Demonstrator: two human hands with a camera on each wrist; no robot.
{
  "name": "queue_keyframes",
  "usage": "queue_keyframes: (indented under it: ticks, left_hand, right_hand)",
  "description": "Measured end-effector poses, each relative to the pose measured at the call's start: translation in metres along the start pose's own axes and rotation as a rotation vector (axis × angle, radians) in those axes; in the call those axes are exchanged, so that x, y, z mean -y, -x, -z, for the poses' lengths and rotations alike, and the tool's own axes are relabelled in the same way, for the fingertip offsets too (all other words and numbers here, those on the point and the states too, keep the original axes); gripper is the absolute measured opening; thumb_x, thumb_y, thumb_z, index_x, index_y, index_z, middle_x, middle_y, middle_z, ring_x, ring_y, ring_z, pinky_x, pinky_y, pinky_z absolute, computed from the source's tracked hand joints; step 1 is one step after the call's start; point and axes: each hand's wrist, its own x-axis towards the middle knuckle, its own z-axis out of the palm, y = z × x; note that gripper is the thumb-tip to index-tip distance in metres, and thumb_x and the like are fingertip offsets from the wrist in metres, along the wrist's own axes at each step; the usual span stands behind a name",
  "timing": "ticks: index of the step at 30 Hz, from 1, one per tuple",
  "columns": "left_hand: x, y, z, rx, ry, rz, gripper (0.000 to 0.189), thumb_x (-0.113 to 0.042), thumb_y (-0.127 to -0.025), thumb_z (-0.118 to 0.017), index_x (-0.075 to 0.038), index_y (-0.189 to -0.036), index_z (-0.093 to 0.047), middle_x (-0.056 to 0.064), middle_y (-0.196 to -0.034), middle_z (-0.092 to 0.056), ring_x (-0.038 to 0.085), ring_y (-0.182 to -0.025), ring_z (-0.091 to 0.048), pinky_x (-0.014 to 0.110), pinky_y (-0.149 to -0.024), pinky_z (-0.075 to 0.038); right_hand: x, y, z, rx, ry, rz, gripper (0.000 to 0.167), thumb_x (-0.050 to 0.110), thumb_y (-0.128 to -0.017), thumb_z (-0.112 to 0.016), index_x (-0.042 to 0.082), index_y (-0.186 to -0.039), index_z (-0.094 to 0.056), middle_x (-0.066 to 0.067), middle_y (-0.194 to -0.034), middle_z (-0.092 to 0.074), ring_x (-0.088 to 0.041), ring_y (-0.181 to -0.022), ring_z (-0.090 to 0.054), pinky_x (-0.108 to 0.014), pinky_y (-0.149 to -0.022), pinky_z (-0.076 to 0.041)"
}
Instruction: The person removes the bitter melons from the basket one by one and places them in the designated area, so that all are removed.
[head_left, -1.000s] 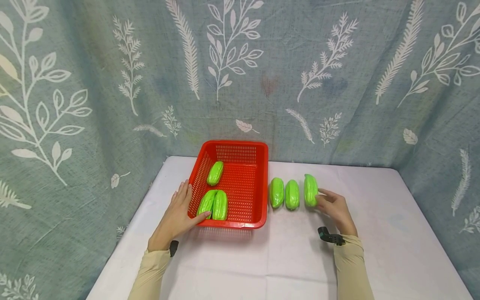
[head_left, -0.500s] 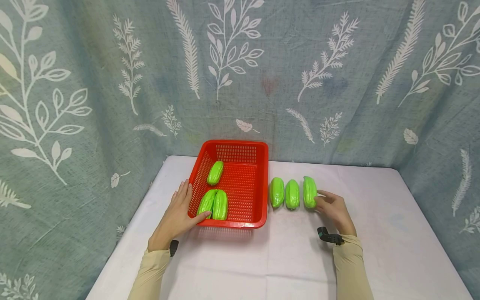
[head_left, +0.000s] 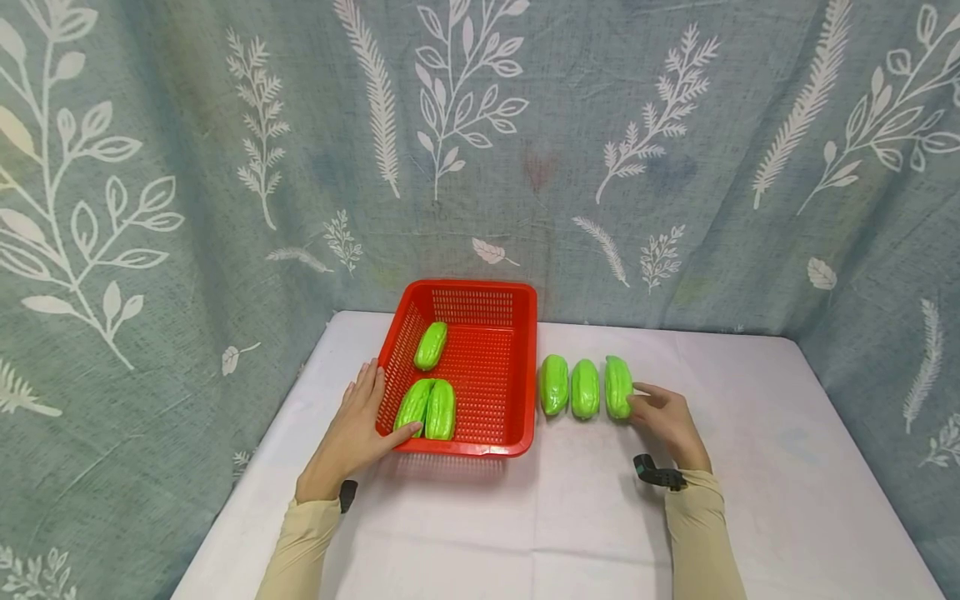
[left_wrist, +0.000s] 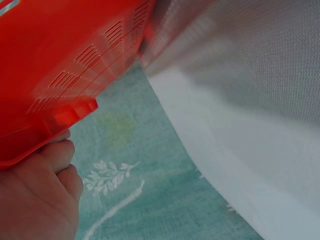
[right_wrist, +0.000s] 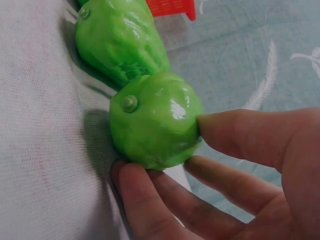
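Observation:
My right hand (head_left: 663, 417) holds the near end of a glossy green bitter gourd (head_left: 618, 387) on the white table. In the right wrist view, thumb and fingertips surround this bitter gourd (right_wrist: 156, 120), with its stem nub facing the camera. Two more bitter gourds (head_left: 585, 389) lie side by side to its left. On the left, a red plastic basket (head_left: 522, 367) contains three others: one bitter gourd (head_left: 430, 347) further back and a pair (head_left: 440, 410) at the front left. My left hand (head_left: 352, 437) rests at the basket's front left corner, fingers straight along the side, thumb over the front rim.
A white cloth covers the table (head_left: 600, 517). Blue-green curtains (head_left: 555, 167) with white leaf prints hang behind it and along both sides. The basket stands close to the back curtain, just left of the row of bitter gourds.
The rightmost bitter gourd has shifted slightly left and toward me, closer to its neighbour, with my right hand moving along with it. My left hand and the basket stay in place.

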Motion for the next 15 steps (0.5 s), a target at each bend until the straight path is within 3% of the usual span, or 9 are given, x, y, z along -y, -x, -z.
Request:
queue_keyframes:
  ticks: [15]
  left_hand:
    - [0.0013,-0.0008,-0.0010,0.003,0.000,0.002,0.121,-0.069,-0.086,-0.069,0.003,-0.164,-0.013,0.019,-0.175,-0.004,0.037,-0.164,-0.002,0.062,-0.129,-0.014]
  right_hand:
    - [0.0015,0.0005,-0.0017,-0.010,0.045,-0.031,0.059,0.028,-0.104,-0.059,0.000,-0.154,-0.046,-0.032,-0.147,-0.053,-0.038,-0.125,-0.066,-0.043,-0.104,-0.057]
